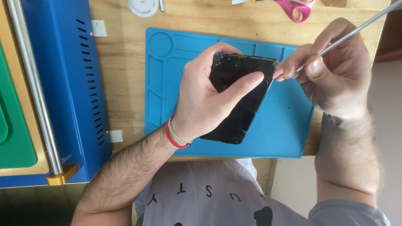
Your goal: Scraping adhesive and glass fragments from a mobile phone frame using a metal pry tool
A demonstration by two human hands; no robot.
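Gripping cracked black phone (238, 100) in closed left hand (205, 98) over blue mat (284, 125) | pinching thin metal tool (347, 35) in right hand (335, 71) at phone's far-right corner

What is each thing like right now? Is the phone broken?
Phone: screen cracked, dark, held tilted above the mat.
Left hand: gripping the phone, thumb across the glass.
Right hand: holding the metal tool.
Metal tool: tip at the phone's upper corner.
Blue mat: flat on the wooden table.
Pink scissors: lying on the table, untouched.
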